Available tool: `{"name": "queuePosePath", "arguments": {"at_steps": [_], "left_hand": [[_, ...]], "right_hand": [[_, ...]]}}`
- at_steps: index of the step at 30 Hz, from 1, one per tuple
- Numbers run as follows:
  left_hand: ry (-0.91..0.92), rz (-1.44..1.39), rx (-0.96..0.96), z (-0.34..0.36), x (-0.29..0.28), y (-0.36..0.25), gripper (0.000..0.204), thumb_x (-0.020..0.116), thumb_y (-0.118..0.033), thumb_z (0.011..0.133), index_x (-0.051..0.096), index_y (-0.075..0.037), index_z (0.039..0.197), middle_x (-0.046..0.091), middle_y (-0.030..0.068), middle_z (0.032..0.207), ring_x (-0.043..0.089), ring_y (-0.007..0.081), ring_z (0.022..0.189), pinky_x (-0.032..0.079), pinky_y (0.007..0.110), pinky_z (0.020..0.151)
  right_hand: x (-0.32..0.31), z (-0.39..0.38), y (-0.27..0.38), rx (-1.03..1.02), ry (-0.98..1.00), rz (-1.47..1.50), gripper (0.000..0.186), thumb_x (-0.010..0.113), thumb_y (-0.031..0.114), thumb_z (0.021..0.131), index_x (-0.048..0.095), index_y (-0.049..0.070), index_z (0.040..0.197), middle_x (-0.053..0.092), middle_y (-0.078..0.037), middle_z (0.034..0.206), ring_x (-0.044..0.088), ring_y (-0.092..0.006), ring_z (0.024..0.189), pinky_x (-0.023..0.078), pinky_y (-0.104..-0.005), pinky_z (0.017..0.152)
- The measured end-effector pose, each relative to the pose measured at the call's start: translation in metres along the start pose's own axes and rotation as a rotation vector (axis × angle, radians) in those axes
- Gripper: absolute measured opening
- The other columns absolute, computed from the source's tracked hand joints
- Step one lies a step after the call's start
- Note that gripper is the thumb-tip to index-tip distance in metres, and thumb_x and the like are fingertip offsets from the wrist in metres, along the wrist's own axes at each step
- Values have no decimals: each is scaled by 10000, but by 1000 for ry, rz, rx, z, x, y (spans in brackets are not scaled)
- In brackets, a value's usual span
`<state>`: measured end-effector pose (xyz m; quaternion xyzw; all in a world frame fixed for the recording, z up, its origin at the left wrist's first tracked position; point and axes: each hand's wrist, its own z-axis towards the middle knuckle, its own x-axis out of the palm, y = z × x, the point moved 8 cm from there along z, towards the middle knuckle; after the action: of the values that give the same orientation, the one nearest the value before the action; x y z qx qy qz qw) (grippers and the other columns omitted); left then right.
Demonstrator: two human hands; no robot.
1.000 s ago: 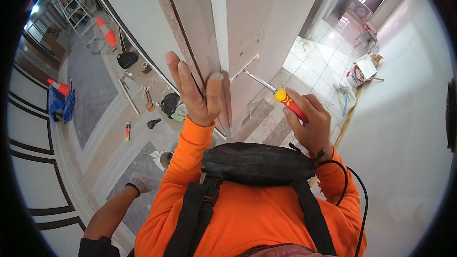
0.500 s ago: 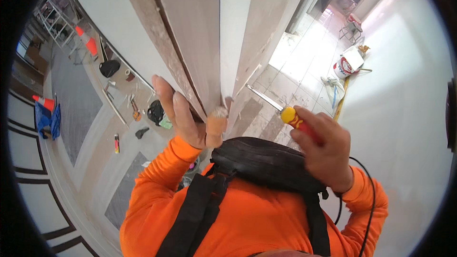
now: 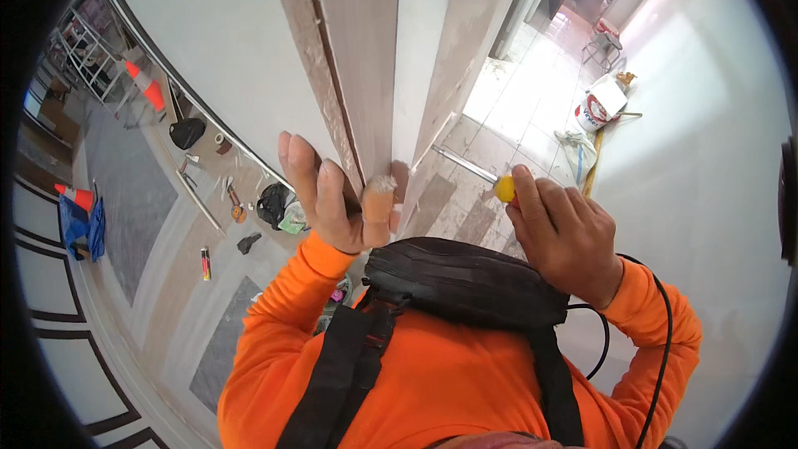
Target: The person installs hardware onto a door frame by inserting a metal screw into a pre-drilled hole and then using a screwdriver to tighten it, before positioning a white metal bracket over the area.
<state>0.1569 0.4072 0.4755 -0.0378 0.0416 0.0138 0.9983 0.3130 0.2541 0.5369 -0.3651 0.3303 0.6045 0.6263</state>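
My left hand [image 3: 337, 199] rests against the edge of a pale wooden panel [image 3: 366, 58], fingers apart and thumb upright with something like tan tape around it. My right hand [image 3: 569, 237] is wrapped round a screwdriver [image 3: 465, 164] with a yellow and red handle, now mostly covered by my fingers. Its metal shaft points up-left at a narrow light slot [image 3: 443, 129] in the panel's edge; whether the tip touches, I cannot tell. A black chest bag [image 3: 461, 278] hangs just below my hands.
On the left floor are orange cones [image 3: 145, 83], a blue bag [image 3: 83, 229], a ladder [image 3: 91, 58], black bags, scattered tools and a tube [image 3: 205, 262]. Right, beyond the panel, a tiled passage holds a white bucket [image 3: 594, 108], a stool [image 3: 600, 54] and a sack [image 3: 576, 154] along the wall.
My right hand has moved down and right and covers more of the handle. My left hand sits slightly lower in the frame. Another person's arm at lower left has left view.
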Motion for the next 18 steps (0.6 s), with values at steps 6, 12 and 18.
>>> {"name": "queuePosePath", "arguments": {"at_steps": [6,12,18], "left_hand": [[42,-37,2,6,1,0,703,566,-141,884,264,42,1492,183,291,1565,178,405,1471,144,482,1180],[58,27,27,5,4,10,711,578,-139,875,267,57,1484,197,291,1561,194,386,1470,151,474,1179],[79,38,48,3,1,15,749,586,-174,852,257,74,1477,203,308,1548,176,422,1463,151,496,1172]], "right_hand": [[65,-30,-40,1050,413,1486,342,567,184,935,606,-47,1185,633,-53,828,473,-59,485,370,-212,409],[29,-1,-34,446,171,879,335,608,74,881,619,46,1215,630,-52,916,556,-92,655,474,-227,520],[7,8,2,-163,-64,-196,397,642,55,819,649,105,1213,604,-58,880,579,-120,670,531,-264,580]]}}
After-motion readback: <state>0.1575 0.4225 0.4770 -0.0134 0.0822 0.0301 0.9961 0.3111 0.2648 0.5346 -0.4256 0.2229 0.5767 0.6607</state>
